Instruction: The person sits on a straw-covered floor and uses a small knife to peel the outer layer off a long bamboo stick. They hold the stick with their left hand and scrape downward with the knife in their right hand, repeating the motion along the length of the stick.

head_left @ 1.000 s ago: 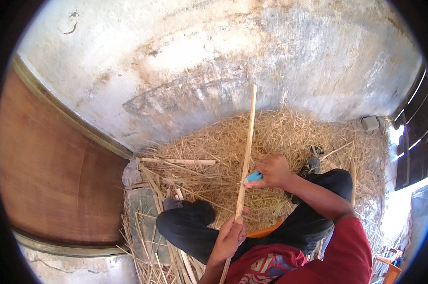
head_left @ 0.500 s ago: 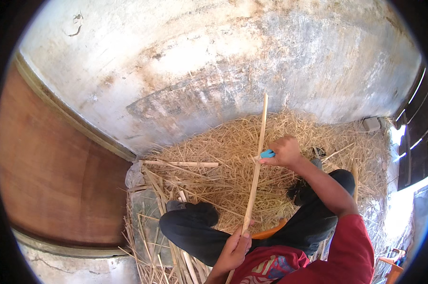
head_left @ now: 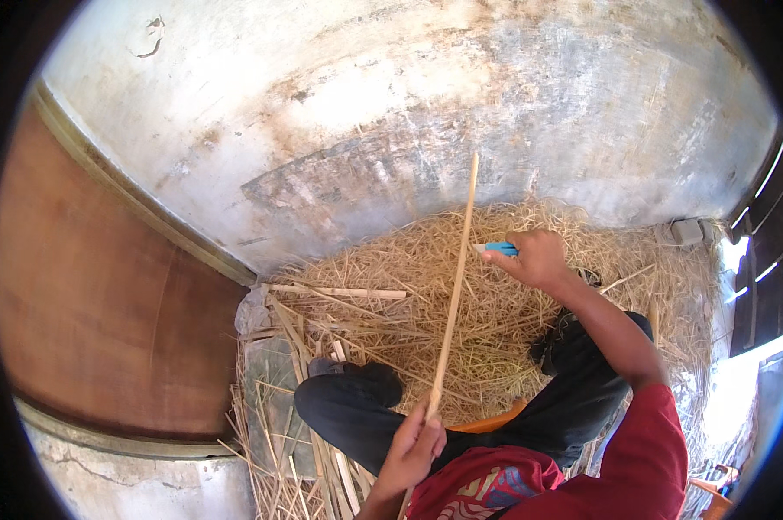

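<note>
A long thin bamboo stick (head_left: 455, 290) runs from near my lap up toward the wall. My left hand (head_left: 413, 451) grips its lower end close to my body. My right hand (head_left: 537, 257) is stretched out and holds a blue-handled knife (head_left: 498, 249), its blade beside the upper part of the stick. I sit with my legs in black trousers (head_left: 357, 416) folded on the ground. A heap of pale shavings (head_left: 409, 312) spreads under the stick and around my legs.
A stained whitewashed wall (head_left: 409, 113) rises just behind the shavings. A brown wooden door (head_left: 106, 303) stands at the left. Several split bamboo strips (head_left: 335, 292) lie at the left. A dark window opening (head_left: 764, 269) is at the right.
My right hand with the knife has slid up along the stick, away from my body, and the stick has swung a little to the right. The left hand has stayed low on its end.
</note>
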The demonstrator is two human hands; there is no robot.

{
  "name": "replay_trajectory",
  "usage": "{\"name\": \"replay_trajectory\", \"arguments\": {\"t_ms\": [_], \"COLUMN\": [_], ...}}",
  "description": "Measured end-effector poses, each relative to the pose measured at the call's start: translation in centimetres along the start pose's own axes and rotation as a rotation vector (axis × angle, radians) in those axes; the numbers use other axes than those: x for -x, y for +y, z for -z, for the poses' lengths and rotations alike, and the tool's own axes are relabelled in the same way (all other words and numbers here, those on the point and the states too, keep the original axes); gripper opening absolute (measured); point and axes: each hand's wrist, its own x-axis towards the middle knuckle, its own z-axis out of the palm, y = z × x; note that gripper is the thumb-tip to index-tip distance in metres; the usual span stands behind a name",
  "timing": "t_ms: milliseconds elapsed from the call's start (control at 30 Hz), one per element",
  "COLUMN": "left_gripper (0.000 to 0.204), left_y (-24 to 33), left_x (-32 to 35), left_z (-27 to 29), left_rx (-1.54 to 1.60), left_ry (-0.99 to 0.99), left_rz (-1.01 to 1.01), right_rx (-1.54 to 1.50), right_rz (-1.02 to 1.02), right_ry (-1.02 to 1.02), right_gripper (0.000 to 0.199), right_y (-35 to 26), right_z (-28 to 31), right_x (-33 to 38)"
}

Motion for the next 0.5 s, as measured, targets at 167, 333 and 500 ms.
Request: {"name": "replay_trajectory", "arguments": {"t_ms": [167,333,500], "left_gripper": [0.047,0.045,0.047], "left_y": [1.0,1.5,2.0], "left_x": [-2.5,-4.4,-4.9], "left_z": [0.2,-1.5,-1.6], "left_rx": [0.14,0.146,0.016], "left_ry": [0.027,0.014,-0.02], "left_rz": [-0.001,0.033,0.065], "right_rx": [-0.239,-0.275,-0.206], "right_rz": [0.263,0.49,0.464], "right_ry": [0.001,-0.098,-0.122], "right_gripper": [0.054,0.055,0.058], "right_y": [-0.8,-3.9,-4.5], "right_z": [1.3,-1.0,-1.7], "right_x": [1.5,5.3,6.3]}}
